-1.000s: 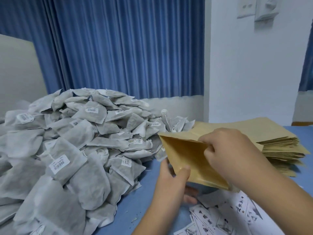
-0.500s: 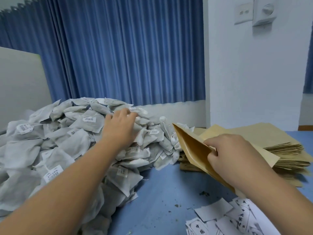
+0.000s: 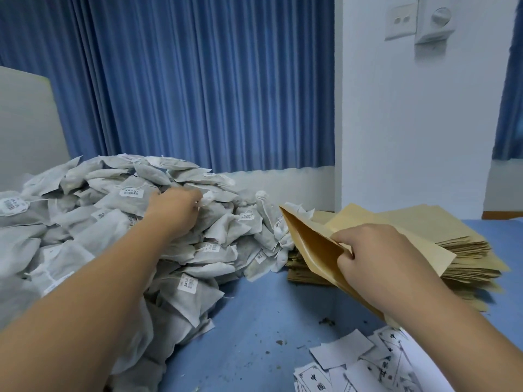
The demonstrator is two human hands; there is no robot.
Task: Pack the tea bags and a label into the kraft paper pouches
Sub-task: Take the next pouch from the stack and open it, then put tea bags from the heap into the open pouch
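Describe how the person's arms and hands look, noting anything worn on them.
The left forearm and right forearm are bare right to the frame edge; no sleeves show. The left hand and right hand wear no gloves, and no watch, bracelet or ring is visible on either.

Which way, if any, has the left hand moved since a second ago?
Yes. The left hand went from the pouch, held by the right hand, up and left onto the tea bag pile.
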